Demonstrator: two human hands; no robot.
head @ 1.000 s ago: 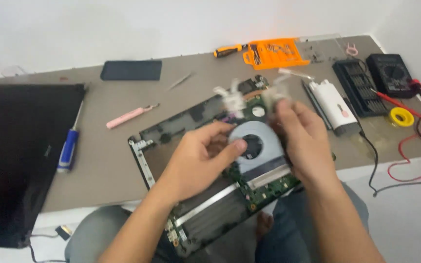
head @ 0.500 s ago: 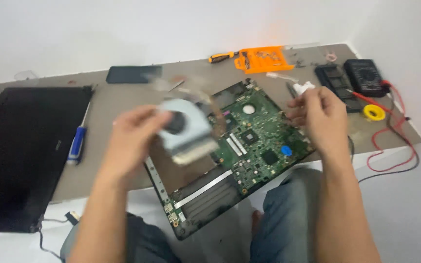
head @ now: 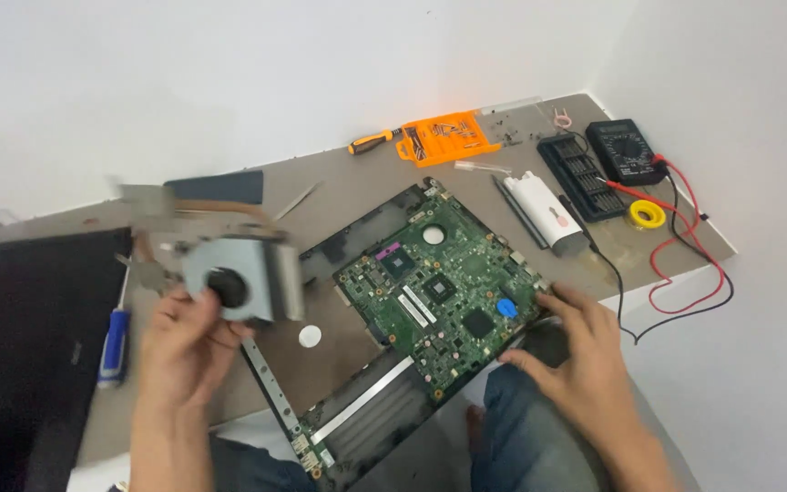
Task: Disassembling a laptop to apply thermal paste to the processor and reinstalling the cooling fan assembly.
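1. Left hand (head: pixel 184 351): you are gripping the cooling fan (head: pixel 240 278), your fingers (head: pixel 204 305) closing round its lower left edge. You are holding it lifted off the counter (head: pixel 348 187), up and to the right of your knuckles; it is blurred, and a copper pipe with a metal plate is trailing from its top.

2. Right hand (head: pixel 585 360): your fingers are lying spread and loose, gripping nothing. The fingertips are touching the lower right edge of the green circuit board (head: pixel 439 287), which is sitting tilted in the grey laptop base (head: pixel 357 401), just left of those fingertips.

3. Items lying beyond the left fingers:
- a blue-handled screwdriver (head: pixel 114 342), just to their left;
- a black laptop lid (head: pixel 20 355), further left;
- a dark flat phone (head: pixel 220 187), above the fan;
- tweezers (head: pixel 298 200), beside the phone.

4. Items lying above and to the right of the right fingers:
- a white and grey case (head: pixel 553 214), near the board's upper right edge;
- a black bit tray (head: pixel 580 173);
- a black meter (head: pixel 626 150) with red and black leads (head: pixel 685 264) trailing;
- a yellow tape roll (head: pixel 646 214);
- an orange bit holder (head: pixel 444 137) with an orange-handled screwdriver (head: pixel 371 141) at its left, well apart at the counter's far edge.
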